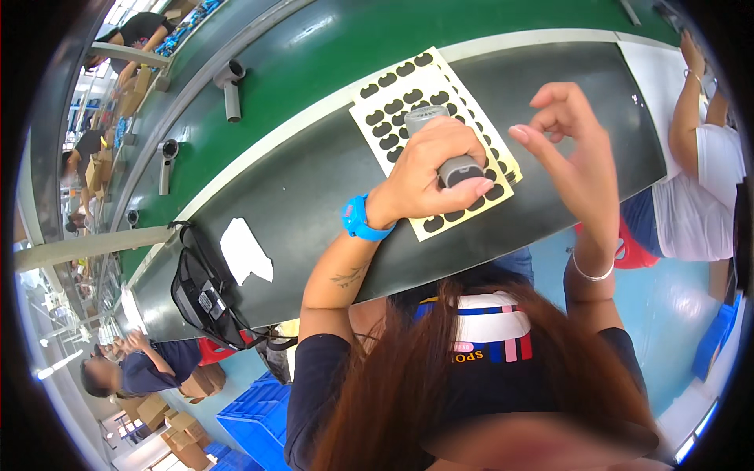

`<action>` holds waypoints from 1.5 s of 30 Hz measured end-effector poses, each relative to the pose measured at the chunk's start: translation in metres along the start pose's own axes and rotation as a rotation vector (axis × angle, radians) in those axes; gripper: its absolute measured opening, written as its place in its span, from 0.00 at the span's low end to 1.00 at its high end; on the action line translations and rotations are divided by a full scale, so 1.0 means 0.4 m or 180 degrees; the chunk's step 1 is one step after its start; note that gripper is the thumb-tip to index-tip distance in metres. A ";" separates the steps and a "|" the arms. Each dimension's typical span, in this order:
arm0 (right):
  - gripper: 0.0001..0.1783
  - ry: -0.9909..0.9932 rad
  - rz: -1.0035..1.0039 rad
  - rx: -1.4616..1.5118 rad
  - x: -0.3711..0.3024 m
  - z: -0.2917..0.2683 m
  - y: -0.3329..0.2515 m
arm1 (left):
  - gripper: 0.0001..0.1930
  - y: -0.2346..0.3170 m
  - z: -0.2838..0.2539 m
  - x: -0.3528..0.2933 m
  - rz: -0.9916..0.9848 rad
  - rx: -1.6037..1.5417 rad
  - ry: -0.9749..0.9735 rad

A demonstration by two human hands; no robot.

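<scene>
White paper [245, 251] lies near 1 black bag [196, 297]

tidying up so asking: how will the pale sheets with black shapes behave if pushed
The pale sheets would probably flex, looking thin as paper. The upper ones might slide, since the edges lie out of line. They seem unlikely to roll or tip, lying flat on the dark bench.

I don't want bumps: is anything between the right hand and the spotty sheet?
Nothing visible blocks the right hand from the right side of the spotty sheet. But the left hand and its grey tool hide part of the middle.
</scene>
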State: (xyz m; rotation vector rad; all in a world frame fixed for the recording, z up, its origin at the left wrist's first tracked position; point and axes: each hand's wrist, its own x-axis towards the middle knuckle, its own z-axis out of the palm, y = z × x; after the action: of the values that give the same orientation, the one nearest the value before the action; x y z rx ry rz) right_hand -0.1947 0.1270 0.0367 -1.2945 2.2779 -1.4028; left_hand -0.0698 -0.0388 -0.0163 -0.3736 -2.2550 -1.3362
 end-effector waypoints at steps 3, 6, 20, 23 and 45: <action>0.15 -0.0255 -0.0120 0.0082 0.004 0.033 0.022 | 0.09 0.002 -0.005 -0.012 -0.0025 -0.0287 0.0266; 0.19 -0.0982 -0.0073 0.0339 -0.005 0.068 0.037 | 0.09 0.017 -0.010 -0.030 -0.0192 -0.0489 0.0513; 0.31 -0.2513 -0.0247 0.1577 0.090 0.150 0.038 | 0.23 0.086 -0.006 -0.026 0.0347 0.1587 0.0610; 0.29 -0.1649 -0.0550 0.0811 0.192 0.136 0.061 | 0.22 0.056 -0.019 -0.021 0.0237 0.1597 0.0850; 0.17 -0.0299 -0.1304 -0.0698 0.518 0.159 0.268 | 0.48 -0.128 -0.024 -0.108 -0.1600 0.2369 -0.0161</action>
State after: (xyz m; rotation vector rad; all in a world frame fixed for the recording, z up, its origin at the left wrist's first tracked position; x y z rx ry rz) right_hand -0.3493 -0.0486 -0.0251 -1.9405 2.2388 -1.1850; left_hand -0.0545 -0.0714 -0.0737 0.4456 -2.7858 -0.5803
